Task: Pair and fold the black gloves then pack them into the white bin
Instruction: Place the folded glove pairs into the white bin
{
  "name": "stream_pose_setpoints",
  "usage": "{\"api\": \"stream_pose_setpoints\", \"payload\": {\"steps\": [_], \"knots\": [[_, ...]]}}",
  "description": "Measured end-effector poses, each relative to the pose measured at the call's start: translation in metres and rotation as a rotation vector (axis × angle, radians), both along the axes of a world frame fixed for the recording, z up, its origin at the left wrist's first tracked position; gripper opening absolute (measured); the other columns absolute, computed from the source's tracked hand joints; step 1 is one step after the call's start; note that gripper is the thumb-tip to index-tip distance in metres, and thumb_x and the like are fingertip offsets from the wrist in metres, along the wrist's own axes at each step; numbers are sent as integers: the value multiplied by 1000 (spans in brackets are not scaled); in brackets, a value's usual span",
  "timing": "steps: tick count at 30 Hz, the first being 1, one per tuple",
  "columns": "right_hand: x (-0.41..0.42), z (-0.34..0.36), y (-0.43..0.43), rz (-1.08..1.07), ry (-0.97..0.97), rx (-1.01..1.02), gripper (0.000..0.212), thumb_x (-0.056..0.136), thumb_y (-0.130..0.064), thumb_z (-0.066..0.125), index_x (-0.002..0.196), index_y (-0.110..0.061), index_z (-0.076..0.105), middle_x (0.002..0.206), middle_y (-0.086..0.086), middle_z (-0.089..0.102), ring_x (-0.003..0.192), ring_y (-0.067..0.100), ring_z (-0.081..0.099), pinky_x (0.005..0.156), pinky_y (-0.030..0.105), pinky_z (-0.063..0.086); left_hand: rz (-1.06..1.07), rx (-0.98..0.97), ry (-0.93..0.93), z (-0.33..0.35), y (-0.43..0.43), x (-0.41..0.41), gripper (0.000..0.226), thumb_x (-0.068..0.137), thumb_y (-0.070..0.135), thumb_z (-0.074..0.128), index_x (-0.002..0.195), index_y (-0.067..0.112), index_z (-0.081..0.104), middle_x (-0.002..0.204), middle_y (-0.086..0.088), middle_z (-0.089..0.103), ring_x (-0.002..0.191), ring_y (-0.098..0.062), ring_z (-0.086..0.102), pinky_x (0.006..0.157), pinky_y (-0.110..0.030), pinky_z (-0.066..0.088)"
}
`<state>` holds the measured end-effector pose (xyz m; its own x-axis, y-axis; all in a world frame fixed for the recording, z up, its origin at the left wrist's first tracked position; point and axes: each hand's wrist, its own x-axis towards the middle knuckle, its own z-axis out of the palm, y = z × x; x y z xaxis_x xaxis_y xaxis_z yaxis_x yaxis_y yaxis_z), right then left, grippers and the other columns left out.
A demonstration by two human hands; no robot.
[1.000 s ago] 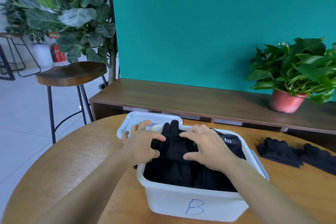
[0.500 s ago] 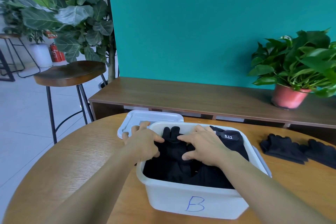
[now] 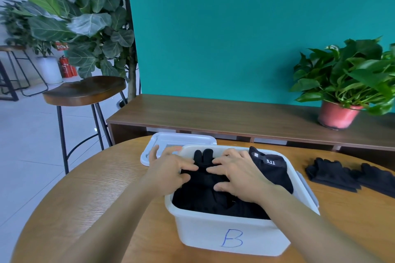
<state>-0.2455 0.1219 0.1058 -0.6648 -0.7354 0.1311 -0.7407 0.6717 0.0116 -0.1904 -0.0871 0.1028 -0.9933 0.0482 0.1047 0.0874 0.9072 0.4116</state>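
the left hand point(image 3: 171, 172) and right hand point(image 3: 240, 178) lay palm-down over the white plastic bin point(image 3: 213, 235), fingers spread and uncurled, pressing the folded black gloves point(image 3: 203, 183) inside it. loose black gloves point(image 3: 333, 174) lay on the table, right of the bin.

Both forearms extended forward, left hand point(image 3: 171, 172) and right hand point(image 3: 241, 177) palm-down, side by side, fingers slightly bent

Folded black gloves point(image 3: 203, 196) fill the white bin point(image 3: 203, 232).
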Motion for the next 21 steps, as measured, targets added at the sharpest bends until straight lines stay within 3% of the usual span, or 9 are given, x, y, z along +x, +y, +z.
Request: {"api": "stream_pose_setpoints", "payload": {"steps": [4, 10, 14, 16, 18, 20, 21], "knots": [[-4, -2, 0, -5, -28, 56, 37, 96, -47, 52, 132, -38, 58, 135, -10, 51, 128, 20, 29, 101, 39, 23, 2, -173, -145, 6, 8, -10, 43, 101, 18, 46, 127, 50, 58, 132, 31, 54, 150, -7, -9, 108, -54, -30], [-5, -2, 2, 9, -22, 60, 31, 97, -45, 50, 124, -35, 62, 128, -10, 54, 129, 20, 26, 99, 38, 21, -24, -129, -176, 3, 6, -14, 47, 105, 14, 40, 130, 51, 55, 140, 31, 48, 150, -8, -14, 105, -56, -31], [4, 6, 9, 3, -38, -125, 27, 97, -40, 54, 120, -31, 66, 124, -13, 59, 132, 13, 25, 92, 28, 12, 0, 63, -82, 2, 4, -3, 40, 101, 20, 53, 126, 51, 58, 132, 25, 58, 149, -3, -7, 112, -51, -24], [16, 14, 18, -6, -46, -306, 19, 94, -33, 60, 111, -30, 69, 109, -14, 67, 120, 16, 40, 96, 31, 21, 2, 134, -7, 3, 6, 8, 35, 98, 24, 59, 125, 47, 59, 132, 17, 61, 149, -2, 1, 118, -48, -14], [31, 23, 31, -50, -67, -484, 16, 91, -25, 64, 102, -34, 71, 92, -16, 68, 99, 20, 53, 89, 35, 38, -15, 200, 101, 7, 14, 20, 32, 96, 25, 63, 124, 40, 62, 130, 9, 64, 148, -2, 15, 122, -33, 4], [45, 30, 48, -209, -80, -528, 26, 93, -25, 63, 117, -31, 71, 107, -5, 70, 106, 21, 58, 91, 34, 44, -25, 254, 184, 14, 30, 31, 30, 95, 23, 64, 125, 27, 66, 129, 16, 59, 142, 1, 27, 107, -2, 13], [50, 32, 58, -270, -57, -528, 30, 94, -27, 63, 123, -28, 68, 115, 0, 69, 112, 22, 58, 94, 34, 45, -35, 270, 203, 19, 40, 35, 30, 95, 23, 64, 125, 23, 67, 126, 18, 58, 138, 4, 31, 102, 1, 16]]}}
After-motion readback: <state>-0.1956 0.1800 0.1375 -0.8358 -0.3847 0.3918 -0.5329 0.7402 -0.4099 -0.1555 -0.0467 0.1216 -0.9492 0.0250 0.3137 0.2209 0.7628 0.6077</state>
